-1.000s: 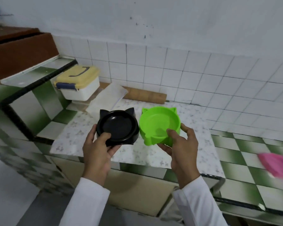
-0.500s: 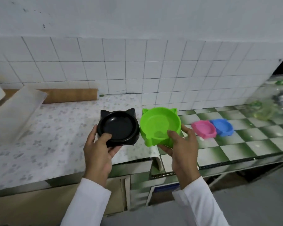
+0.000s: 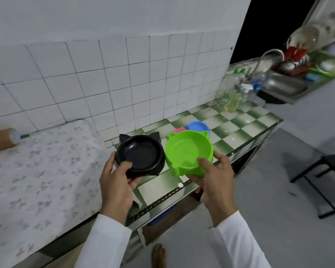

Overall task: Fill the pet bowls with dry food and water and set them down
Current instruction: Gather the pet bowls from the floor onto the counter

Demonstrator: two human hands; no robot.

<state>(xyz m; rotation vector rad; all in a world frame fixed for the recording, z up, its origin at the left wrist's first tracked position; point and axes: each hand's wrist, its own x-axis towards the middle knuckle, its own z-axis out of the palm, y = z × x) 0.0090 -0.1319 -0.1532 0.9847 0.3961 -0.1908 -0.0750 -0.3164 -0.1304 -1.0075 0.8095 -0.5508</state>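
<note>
With the left hand (image 3: 116, 182) gripping the empty black bowl (image 3: 140, 156) and the right hand (image 3: 214, 176) the empty green bowl (image 3: 189, 151), the view has swung toward the sink (image 3: 282, 87) beyond, suggesting water comes first.

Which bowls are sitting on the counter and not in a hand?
The blue bowl and the pink bowl behind it. The black bowl is in the left hand, the green bowl in the right hand.

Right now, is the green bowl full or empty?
Empty. The right hand holds the green bowl tilted toward the camera, and only its bare green bottom shows: no food, no water.
</note>
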